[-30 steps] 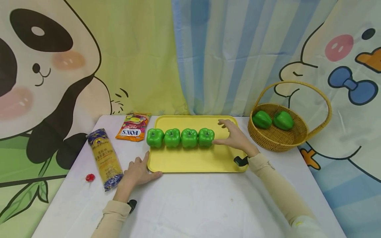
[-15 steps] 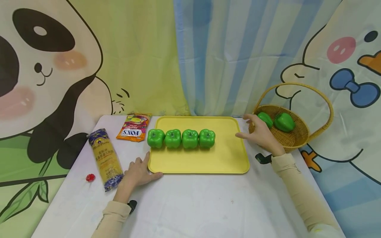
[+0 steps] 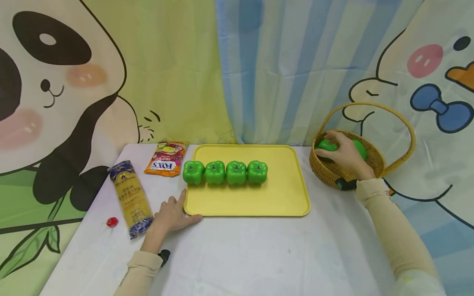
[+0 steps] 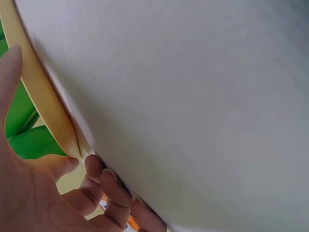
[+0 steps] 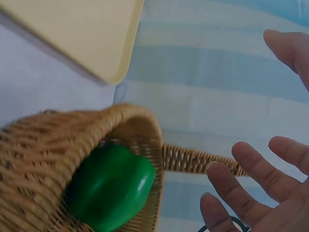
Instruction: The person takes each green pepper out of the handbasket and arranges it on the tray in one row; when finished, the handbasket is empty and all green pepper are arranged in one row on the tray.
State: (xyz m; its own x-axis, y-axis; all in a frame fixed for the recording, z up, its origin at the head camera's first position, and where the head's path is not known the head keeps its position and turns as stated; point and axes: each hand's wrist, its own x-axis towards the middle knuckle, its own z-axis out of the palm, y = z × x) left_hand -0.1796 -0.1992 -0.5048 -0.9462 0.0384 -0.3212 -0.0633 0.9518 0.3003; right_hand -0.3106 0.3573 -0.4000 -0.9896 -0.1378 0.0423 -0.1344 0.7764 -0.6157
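A yellow tray (image 3: 244, 201) bears several green bell peppers (image 3: 236, 172) in a row toward its left. My left hand (image 3: 172, 216) rests at the tray's near left corner, its thumb by the front edge and forefinger by the left side. In the left wrist view, thumb and forefinger touch the tray rim (image 4: 46, 92). My right hand (image 3: 346, 152) reaches over a wicker basket (image 3: 321, 169), fingers spread over a green bell pepper (image 3: 326, 145). Partly behind that hand lies another pepper (image 3: 360, 149). In the right wrist view, the fingers are apart from the visible pepper (image 5: 113, 186).
Left of the tray lie an orange candy packet (image 3: 166, 159), a yellow and blue pasta bag (image 3: 132, 199) and a small red lollipop (image 3: 112, 221). The basket's tall handle (image 3: 409, 135) arches above it. A printed curtain (image 3: 177, 74) stands behind the table.
My right hand has moved right, from beside the row of peppers on the tray to over the basket's left pepper. The left hand has stayed at the tray corner.
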